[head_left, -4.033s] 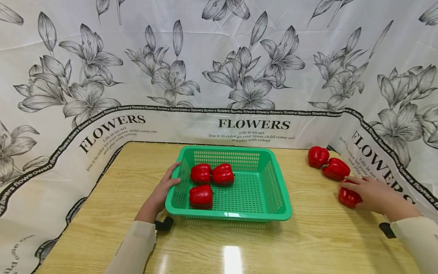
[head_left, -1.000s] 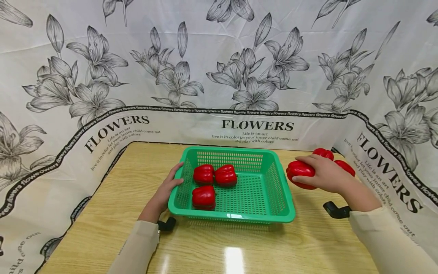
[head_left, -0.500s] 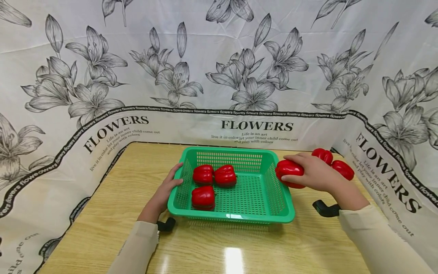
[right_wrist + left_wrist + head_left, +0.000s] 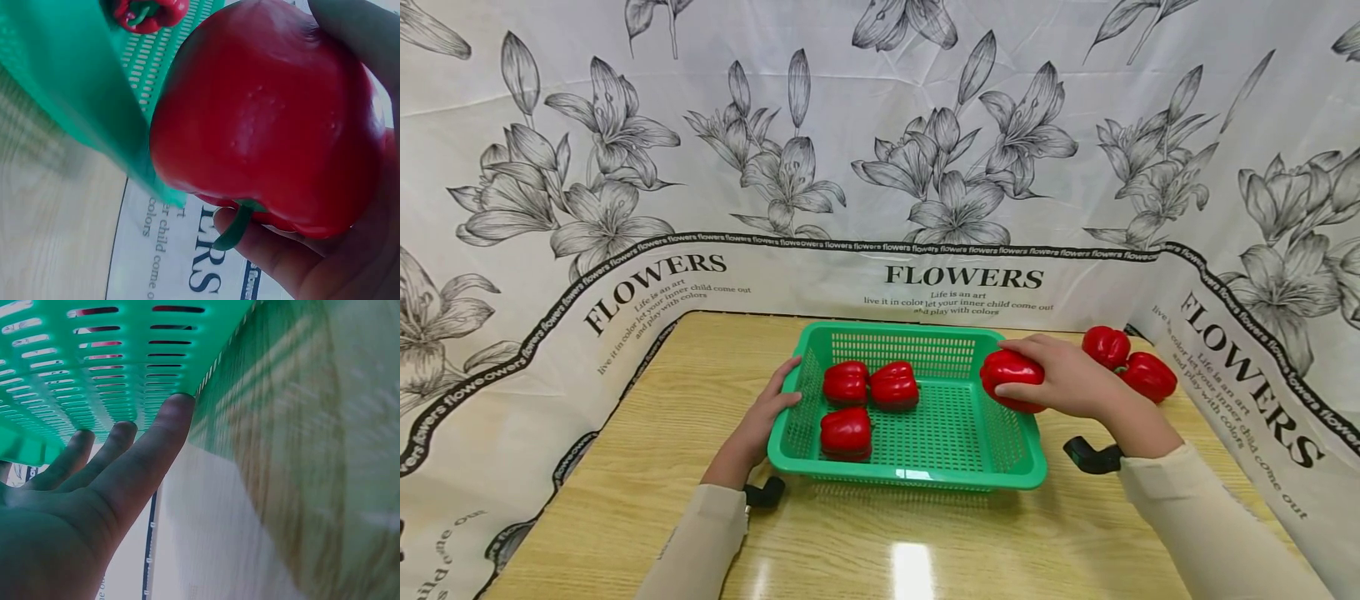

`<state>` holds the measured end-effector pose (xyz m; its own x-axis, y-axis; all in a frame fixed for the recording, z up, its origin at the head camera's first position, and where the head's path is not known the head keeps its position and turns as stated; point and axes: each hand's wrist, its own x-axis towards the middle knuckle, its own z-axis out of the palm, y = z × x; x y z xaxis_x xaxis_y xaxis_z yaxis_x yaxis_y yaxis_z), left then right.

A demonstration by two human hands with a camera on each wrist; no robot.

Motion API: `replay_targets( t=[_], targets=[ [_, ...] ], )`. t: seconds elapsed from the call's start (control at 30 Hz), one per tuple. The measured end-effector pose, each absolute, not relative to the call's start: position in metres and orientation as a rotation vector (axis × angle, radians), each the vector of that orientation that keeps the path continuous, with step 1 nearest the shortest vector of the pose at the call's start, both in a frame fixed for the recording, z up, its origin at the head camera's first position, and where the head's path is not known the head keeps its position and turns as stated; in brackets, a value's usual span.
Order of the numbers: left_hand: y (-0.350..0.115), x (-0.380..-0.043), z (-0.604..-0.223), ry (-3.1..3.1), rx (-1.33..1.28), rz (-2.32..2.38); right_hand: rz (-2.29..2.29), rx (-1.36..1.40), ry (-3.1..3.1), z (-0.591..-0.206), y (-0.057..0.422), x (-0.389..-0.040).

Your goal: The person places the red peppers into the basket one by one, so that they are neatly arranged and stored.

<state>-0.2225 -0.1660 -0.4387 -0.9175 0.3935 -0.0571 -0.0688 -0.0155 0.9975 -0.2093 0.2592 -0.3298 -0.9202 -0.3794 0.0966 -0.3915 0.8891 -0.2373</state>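
Green stem on held pepper shows only from right wrist.

1. Basket: on the worktop, before the printed cloth.
2. In its left half: rear-left bell pepper, rear-right bell pepper just beside it, front bell pepper before the rear-left one.
3. Left hand: against the basket's left side.
4. Held bell pepper: in the right hand, over the basket's right end.
5. Right of the basket: far bell pepper; near bell pepper before it, rightward.
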Motion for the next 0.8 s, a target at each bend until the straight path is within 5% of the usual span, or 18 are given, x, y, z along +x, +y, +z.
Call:
replay_targets(
  t=[0.8],
  targets=[
    [-0.166, -0.222, -0.439, 1.947, 0.350, 1.996, 0.467, 0.830, -2.969, -0.341, 0.215, -0.219]
  ],
)
